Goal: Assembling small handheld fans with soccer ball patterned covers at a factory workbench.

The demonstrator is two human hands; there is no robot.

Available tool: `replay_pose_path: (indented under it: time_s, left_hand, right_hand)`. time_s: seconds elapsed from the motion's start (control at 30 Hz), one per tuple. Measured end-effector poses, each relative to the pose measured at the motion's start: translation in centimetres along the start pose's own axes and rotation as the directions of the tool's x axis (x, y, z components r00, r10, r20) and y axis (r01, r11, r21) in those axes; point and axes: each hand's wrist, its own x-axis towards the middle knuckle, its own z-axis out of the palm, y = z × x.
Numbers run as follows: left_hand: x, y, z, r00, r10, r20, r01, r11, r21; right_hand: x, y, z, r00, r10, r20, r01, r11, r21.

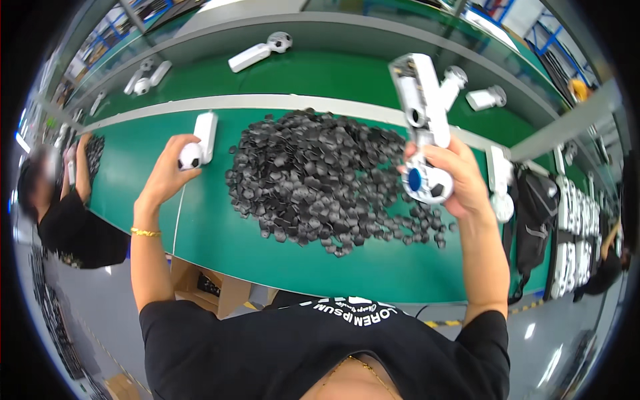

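At the left of the green table, my left hand [163, 170] is closed round the ball end of a white handheld device [207, 137]. Its ball is patterned like a football, and its long white body points away from me. Raised over the right side, my right hand [461, 175] grips a second white device [435, 100] by its football-patterned end. This one's body stands up and its inner parts show along an open side; a round blue spot faces left on the ball. Between my hands lies a wide heap of small black flat pieces [307, 173].
Behind a pale rail, more white devices [250, 57] lie on a green belt [353, 77]. A black bag [533, 220] hangs at the right, near trays of white devices [573, 207]. A cardboard box [230, 293] stands below the table. Another person [73, 227] works at the left.
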Motion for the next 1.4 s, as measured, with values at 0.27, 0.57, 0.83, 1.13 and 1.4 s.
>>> replay_pose_path:
  time_s: [0.27,0.57,0.83,1.13,1.4]
  left_hand:
    - [-1.3,2.7,0.5,0.964,0.221,-0.145,-0.167,0.935,0.314]
    - [-2.3,21.7,13.3,0.908,0.419,-0.029,-0.336,0.684,-0.647]
    - [0.0,23.2,15.1,0.92,0.324,0.219,0.1,0.348,-0.932]
    - [1.5,21.0,17.0,0.779,0.545,0.31,0.548,-0.35,-0.76]
    - [1.7,20.7,16.8,0.79,0.558,0.254,0.496,-0.337,-0.8]
  right_hand:
    - [-2.2,3.8,3.7,0.997,0.043,-0.062,-0.033,0.989,0.147]
    - [-3.1,7.2,7.5,0.92,-0.285,-0.269,0.257,0.957,-0.133]
    - [-5.4,4.7,0.3,0.932,-0.348,-0.105,0.267,0.851,-0.453]
    - [-4.0,6.2,-10.1,0.871,-0.406,-0.277,-0.198,0.225,-0.954]
    - [-3.5,6.0,-9.4,0.876,-0.481,-0.034,-0.054,-0.028,-0.998]
